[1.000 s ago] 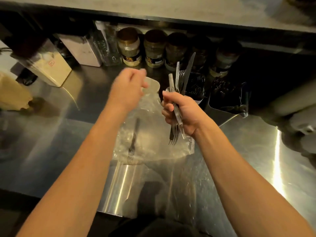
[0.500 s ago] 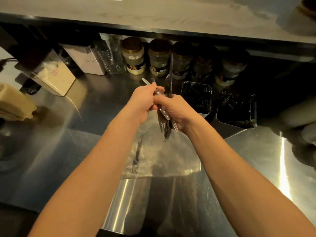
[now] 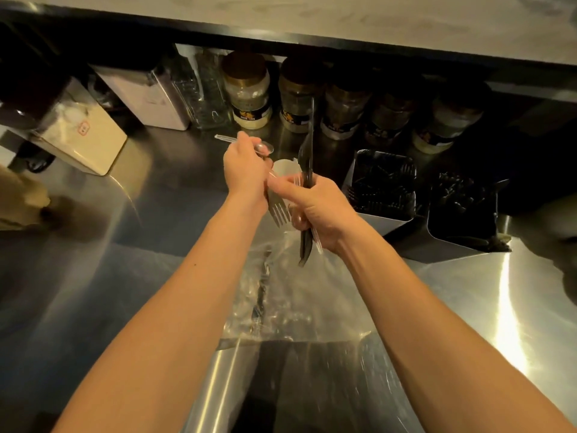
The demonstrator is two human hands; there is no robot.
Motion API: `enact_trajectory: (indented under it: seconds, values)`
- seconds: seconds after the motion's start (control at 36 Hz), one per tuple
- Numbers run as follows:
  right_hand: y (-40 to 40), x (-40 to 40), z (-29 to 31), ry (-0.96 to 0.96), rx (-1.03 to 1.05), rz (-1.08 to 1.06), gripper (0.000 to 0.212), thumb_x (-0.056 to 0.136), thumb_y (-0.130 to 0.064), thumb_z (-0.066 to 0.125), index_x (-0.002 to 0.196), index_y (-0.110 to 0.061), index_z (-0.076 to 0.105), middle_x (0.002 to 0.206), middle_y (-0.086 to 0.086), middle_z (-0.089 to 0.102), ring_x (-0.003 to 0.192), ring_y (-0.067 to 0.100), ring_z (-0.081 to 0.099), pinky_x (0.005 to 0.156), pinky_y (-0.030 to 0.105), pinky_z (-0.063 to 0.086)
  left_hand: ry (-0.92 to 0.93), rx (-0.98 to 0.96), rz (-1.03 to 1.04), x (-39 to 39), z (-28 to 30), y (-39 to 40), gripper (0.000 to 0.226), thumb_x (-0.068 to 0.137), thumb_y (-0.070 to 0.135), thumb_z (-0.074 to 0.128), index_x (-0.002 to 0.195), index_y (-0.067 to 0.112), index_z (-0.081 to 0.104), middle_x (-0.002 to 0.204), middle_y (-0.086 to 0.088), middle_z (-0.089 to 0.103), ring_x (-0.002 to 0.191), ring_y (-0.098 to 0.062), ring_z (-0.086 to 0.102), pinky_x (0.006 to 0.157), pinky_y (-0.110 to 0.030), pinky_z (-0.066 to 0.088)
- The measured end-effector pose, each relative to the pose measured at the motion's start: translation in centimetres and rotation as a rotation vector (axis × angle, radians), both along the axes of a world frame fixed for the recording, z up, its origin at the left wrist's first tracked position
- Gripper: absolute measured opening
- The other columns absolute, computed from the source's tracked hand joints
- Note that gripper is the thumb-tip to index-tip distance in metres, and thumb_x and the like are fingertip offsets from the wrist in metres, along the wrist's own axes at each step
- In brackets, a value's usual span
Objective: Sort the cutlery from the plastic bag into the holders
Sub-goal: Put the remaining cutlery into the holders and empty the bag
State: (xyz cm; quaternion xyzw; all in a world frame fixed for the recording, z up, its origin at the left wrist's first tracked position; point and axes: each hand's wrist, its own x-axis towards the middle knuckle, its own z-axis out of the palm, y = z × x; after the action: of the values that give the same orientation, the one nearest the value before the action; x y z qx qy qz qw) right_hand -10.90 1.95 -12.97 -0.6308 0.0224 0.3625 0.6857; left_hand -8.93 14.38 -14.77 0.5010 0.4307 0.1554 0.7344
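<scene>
My right hand [image 3: 315, 210] grips a bundle of cutlery [image 3: 307, 170], with a knife blade pointing up and dark ends hanging below the fist. Beside it, my left hand [image 3: 245, 170] holds a spoon [image 3: 263, 147] and a fork [image 3: 278, 210] whose tines point down. Both hands touch above the clear plastic bag [image 3: 290, 292], which lies flat on the steel counter with one dark fork [image 3: 260, 295] still inside. Two cutlery holders stand to the right: a white one [image 3: 382, 221] and a dark one [image 3: 462, 226], both with cutlery in them.
A row of jars [image 3: 248, 92] lines the back under a shelf. Square containers [image 3: 146, 98] and a white box [image 3: 84, 135] stand at the back left. The steel counter [image 3: 125, 245] stretches left and front; its front edge is near my elbows.
My left hand came off the bag and moved to my right hand's bundle. It now holds a spoon and a fork drawn from it. The bag lies flat on the counter.
</scene>
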Motion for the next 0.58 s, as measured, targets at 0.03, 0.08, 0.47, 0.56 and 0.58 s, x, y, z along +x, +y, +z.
enact_trajectory:
  seconds: [0.03, 0.08, 0.47, 0.56, 0.58]
  values:
    - [-0.1, 0.1, 0.0, -0.013, -0.022, 0.024, 0.025, 0.083, -0.024, 0.082, 0.089, -0.012, 0.062, 0.058, -0.001, 0.049, 0.045, 0.009, 0.034, 0.043, 0.024, 0.027, -0.022, -0.041, 0.010, 0.2, -0.2, 0.1, 0.033, 0.107, 0.030, 0.037, 0.082, 0.015, 0.052, 0.059, 0.003, 0.050, 0.049, -0.012, 0.039, 0.049, -0.027, 0.032]
    - [-0.3, 0.3, -0.2, -0.045, -0.090, 0.072, 0.029, 0.079, -0.019, 0.084, 0.093, -0.011, 0.060, 0.059, -0.001, 0.050, 0.045, 0.010, 0.035, 0.043, 0.025, 0.028, -0.079, -0.123, 0.033, 0.3, -0.4, 0.1, 0.033, 0.108, 0.032, 0.035, 0.082, 0.016, 0.050, 0.056, 0.006, 0.046, 0.047, -0.011, 0.037, 0.047, -0.026, 0.029]
    - [-3.5, -2.6, -2.2, -0.131, -0.314, -0.032, 0.008, 0.085, -0.010, 0.068, 0.081, -0.004, 0.064, 0.049, -0.006, 0.046, 0.046, 0.012, 0.035, 0.046, 0.026, 0.030, -0.119, 0.103, 0.298, 3.1, -0.8, 3.6, 0.038, 0.108, 0.036, 0.032, 0.085, 0.014, 0.052, 0.065, 0.003, 0.050, 0.051, -0.009, 0.043, 0.050, -0.024, 0.039]
    - [-4.7, -3.0, -2.2, -0.105, -0.315, -0.144, 0.007, 0.082, -0.005, 0.067, 0.078, -0.004, 0.061, 0.047, -0.007, 0.043, 0.041, 0.011, 0.032, 0.043, 0.024, 0.028, -0.107, 0.326, 0.204, 3.5, -2.0, 3.8, 0.033, 0.107, 0.036, 0.034, 0.087, 0.018, 0.054, 0.068, 0.005, 0.052, 0.061, -0.010, 0.048, 0.063, -0.032, 0.043]
    - [-5.0, -3.1, -2.2, -0.096, -0.313, -0.171, 0.011, 0.081, -0.004, 0.066, 0.075, -0.007, 0.058, 0.045, -0.008, 0.041, 0.040, 0.010, 0.031, 0.043, 0.024, 0.028, -0.099, 0.406, 0.122, 3.3, -2.6, 3.4, 0.030, 0.107, 0.034, 0.036, 0.088, 0.021, 0.055, 0.070, 0.006, 0.053, 0.064, -0.010, 0.049, 0.065, -0.032, 0.044]
